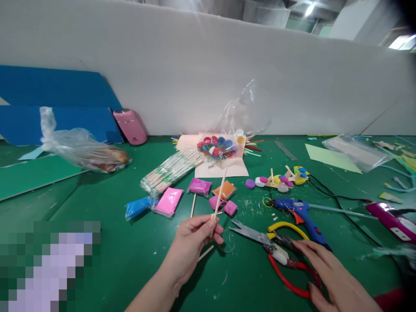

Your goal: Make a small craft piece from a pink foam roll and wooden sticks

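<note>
My left hand (199, 234) pinches a thin wooden stick (221, 190), which points up and slightly right above the table. My right hand (328, 268) is at the handles of wire strippers (260, 236), one yellow and one red. Its fingers lie over the handle area and the thumb is against the red handle; the metal jaws point left, slightly apart. Short stick pieces lie behind and below my left hand. A blue glue gun (299, 212) lies just beyond the wire strippers.
Behind are clay packets (169, 201), a bag of sticks (172, 171) and a bag of bottle caps (217, 147). A stick-and-cap model (281, 180) stands right of them. A purple power strip (394, 221) lies at right, a pink flask (130, 125) by the wall.
</note>
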